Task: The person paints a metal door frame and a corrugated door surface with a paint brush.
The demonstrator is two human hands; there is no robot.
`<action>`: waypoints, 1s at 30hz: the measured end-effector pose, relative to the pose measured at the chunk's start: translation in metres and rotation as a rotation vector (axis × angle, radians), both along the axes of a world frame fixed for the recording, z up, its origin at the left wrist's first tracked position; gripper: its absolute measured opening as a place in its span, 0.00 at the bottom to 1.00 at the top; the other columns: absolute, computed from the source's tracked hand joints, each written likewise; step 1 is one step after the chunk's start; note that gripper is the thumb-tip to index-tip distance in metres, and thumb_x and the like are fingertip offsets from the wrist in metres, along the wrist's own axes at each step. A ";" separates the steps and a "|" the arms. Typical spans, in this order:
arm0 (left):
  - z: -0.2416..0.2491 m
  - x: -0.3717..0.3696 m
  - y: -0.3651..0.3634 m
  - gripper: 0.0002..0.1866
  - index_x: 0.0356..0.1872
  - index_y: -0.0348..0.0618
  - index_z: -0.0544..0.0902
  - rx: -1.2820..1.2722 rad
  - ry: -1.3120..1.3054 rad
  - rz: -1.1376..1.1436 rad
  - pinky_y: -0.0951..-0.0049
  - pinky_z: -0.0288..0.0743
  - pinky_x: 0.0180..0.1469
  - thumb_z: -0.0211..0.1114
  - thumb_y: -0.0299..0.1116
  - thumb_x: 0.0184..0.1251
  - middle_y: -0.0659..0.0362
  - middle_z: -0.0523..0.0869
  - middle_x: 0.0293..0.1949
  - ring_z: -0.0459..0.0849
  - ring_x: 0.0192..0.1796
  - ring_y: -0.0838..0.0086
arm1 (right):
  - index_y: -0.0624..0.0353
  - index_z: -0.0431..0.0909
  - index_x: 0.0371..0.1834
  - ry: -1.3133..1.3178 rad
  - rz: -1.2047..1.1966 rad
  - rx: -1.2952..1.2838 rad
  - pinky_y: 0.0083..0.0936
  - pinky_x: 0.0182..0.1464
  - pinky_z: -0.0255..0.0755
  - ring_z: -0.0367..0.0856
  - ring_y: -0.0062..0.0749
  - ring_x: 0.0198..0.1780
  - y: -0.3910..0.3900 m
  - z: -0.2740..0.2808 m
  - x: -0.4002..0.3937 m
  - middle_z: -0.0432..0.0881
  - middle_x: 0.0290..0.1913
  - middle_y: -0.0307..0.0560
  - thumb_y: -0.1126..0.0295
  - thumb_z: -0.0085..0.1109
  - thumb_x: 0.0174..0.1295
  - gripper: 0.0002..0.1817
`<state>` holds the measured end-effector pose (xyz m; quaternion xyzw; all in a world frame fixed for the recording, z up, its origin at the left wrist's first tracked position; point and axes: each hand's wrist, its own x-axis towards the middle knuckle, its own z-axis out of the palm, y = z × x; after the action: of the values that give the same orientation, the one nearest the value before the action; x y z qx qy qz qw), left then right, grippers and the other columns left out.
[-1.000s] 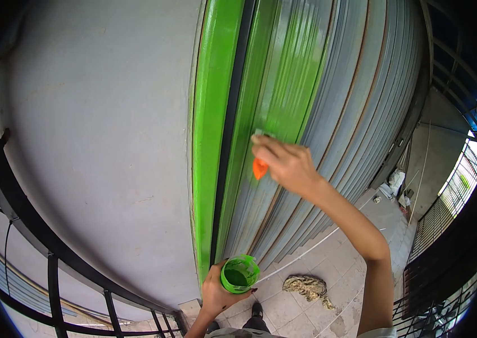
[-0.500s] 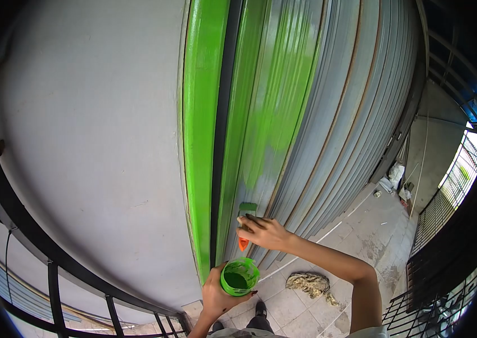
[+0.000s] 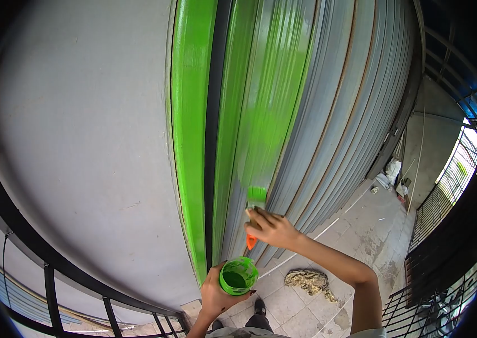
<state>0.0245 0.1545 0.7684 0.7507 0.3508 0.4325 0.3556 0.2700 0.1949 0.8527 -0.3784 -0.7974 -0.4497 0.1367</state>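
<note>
My right hand grips a paintbrush with an orange handle and a metal ferrule. Its bristles, loaded with bright green paint, point up against the ribbed metal shutter. Streaky green covers the upper part of that panel, while grey shows lower down around the brush. Lower and to the left, my left hand is wrapped round a small green paint cup, its opening facing me. Dark green paint lies inside, with smears on the inner wall. A solid green frame strip runs left of the shutter.
A pale wall fills the left side, with a curved black railing below. On the tiled floor lies a crumpled, stained cloth. Bags and debris sit by the far wall. Dark metal grating stands at right.
The brush has moved slightly up and right on the panel, and the green now reaches lower there. My left hand keeps the cup in nearly the same place.
</note>
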 end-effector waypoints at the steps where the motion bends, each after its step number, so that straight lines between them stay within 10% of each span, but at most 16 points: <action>1: 0.000 0.000 0.001 0.49 0.56 0.34 0.74 -0.003 0.009 0.002 0.62 0.82 0.51 0.88 0.44 0.26 0.48 0.86 0.46 0.88 0.48 0.58 | 0.50 0.72 0.36 0.023 -0.009 -0.117 0.22 0.36 0.88 0.90 0.36 0.42 -0.006 -0.009 -0.005 0.85 0.51 0.51 0.73 0.61 0.62 0.07; 12: 0.000 0.000 -0.001 0.48 0.56 0.36 0.75 0.020 -0.005 0.015 0.61 0.82 0.48 0.88 0.44 0.27 0.49 0.85 0.45 0.87 0.45 0.56 | 0.53 0.74 0.36 0.063 0.018 0.364 0.24 0.37 0.87 0.90 0.39 0.42 0.002 0.153 -0.004 0.85 0.48 0.54 0.73 0.62 0.59 0.06; 21: 0.005 -0.002 -0.001 0.49 0.56 0.33 0.75 -0.021 0.007 0.013 0.63 0.82 0.50 0.88 0.44 0.26 0.48 0.86 0.45 0.88 0.47 0.58 | 0.52 0.71 0.34 0.043 -0.064 -0.093 0.22 0.33 0.87 0.90 0.35 0.41 -0.017 0.003 0.005 0.86 0.49 0.50 0.73 0.60 0.63 0.06; 30: 0.000 -0.003 0.000 0.49 0.56 0.34 0.76 0.000 -0.018 0.001 0.62 0.82 0.48 0.89 0.47 0.27 0.48 0.85 0.45 0.88 0.45 0.58 | 0.53 0.75 0.40 0.150 -0.018 0.447 0.23 0.31 0.87 0.90 0.37 0.42 -0.010 0.189 -0.002 0.86 0.48 0.51 0.74 0.61 0.62 0.07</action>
<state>0.0218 0.1547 0.7683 0.7466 0.3480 0.4392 0.3587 0.2678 0.1849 1.0420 -0.3783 -0.6622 -0.5868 0.2719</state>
